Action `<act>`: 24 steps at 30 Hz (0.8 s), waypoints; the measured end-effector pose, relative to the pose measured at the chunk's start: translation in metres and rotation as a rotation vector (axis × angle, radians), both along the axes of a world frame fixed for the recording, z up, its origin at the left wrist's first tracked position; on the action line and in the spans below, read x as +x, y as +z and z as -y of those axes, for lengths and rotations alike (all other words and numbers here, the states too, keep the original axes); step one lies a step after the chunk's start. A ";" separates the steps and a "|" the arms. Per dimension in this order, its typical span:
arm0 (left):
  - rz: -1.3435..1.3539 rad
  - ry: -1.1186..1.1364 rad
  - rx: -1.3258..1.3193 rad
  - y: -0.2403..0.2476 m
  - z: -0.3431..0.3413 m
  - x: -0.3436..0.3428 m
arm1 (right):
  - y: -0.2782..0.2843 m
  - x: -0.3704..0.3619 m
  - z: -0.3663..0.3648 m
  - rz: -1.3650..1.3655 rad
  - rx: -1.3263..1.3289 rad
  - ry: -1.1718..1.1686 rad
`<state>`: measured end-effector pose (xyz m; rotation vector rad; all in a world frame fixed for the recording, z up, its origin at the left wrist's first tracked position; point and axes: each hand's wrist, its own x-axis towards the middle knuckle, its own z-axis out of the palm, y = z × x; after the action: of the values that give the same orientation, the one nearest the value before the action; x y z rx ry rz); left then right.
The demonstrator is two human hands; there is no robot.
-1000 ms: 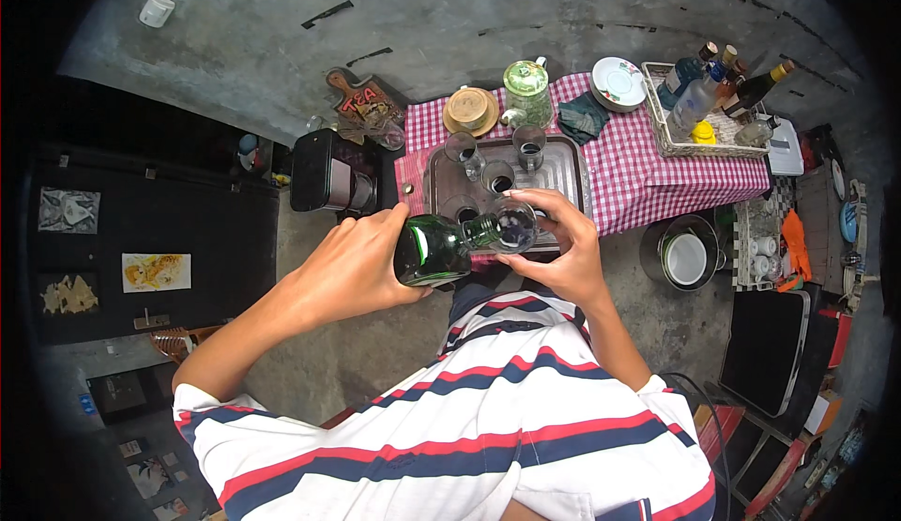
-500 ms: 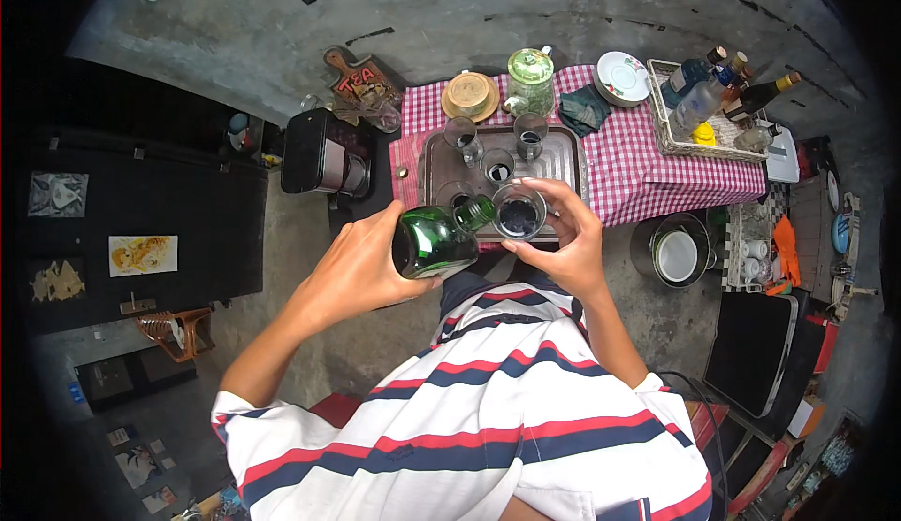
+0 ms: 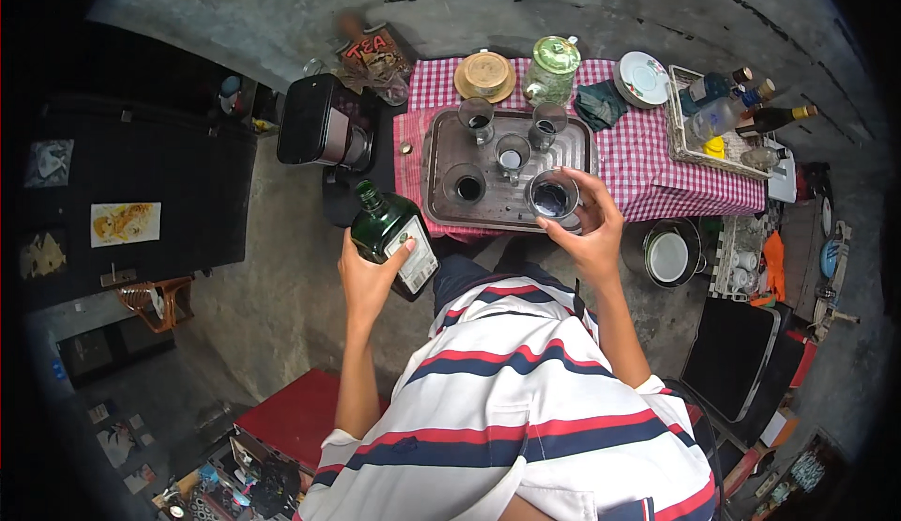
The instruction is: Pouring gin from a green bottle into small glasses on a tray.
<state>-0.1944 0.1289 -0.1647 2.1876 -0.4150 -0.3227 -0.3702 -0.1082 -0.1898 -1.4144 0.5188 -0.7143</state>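
Note:
My left hand (image 3: pixel 370 277) is wrapped round a square green glass bottle (image 3: pixel 392 234), its uncapped neck tilted up and to the left, beside the table's front left corner. Between thumb and fingers my right hand (image 3: pixel 593 222) holds a clear glass (image 3: pixel 552 196) with dark liquid in it, at the front right of the metal tray (image 3: pixel 449 209). Several more glasses stand on that tray, each with some dark liquid: a front left glass (image 3: pixel 464 184), a middle glass (image 3: pixel 511 159), a back left glass (image 3: pixel 477 119) and a back right glass (image 3: pixel 547 127).
Behind the tray are a woven round container (image 3: pixel 486 72) and a green glass jar (image 3: pixel 554 68). To the right stand a bowl (image 3: pixel 642 80) and a wicker basket (image 3: pixel 694 151) of bottles. A black coffee machine (image 3: pixel 312 127) is at the left; a small cap (image 3: pixel 405 147) lies beside the tray.
The bottle has moved left, away from the glass, and turned from tipped over it to neck up. My right hand has shifted the glass slightly to the right.

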 end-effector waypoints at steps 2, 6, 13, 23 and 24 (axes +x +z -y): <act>-0.043 0.068 -0.052 -0.029 -0.011 0.001 | -0.007 0.004 -0.002 -0.021 -0.002 0.014; -0.073 0.252 -0.190 -0.071 -0.021 0.003 | -0.018 0.012 -0.008 -0.099 -0.031 0.030; 0.019 0.401 -0.182 -0.132 -0.020 0.031 | -0.045 0.028 -0.022 -0.158 -0.039 0.029; 0.094 0.421 -0.143 -0.192 -0.008 0.087 | -0.089 0.049 -0.031 -0.324 -0.165 0.005; 0.106 0.419 -0.133 -0.193 -0.005 0.089 | -0.094 0.051 -0.030 -0.349 -0.200 0.020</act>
<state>-0.1050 0.1341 -0.3580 2.1026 -0.0270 0.0501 -0.3196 -0.0777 -0.2840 -1.7430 0.7178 -0.5136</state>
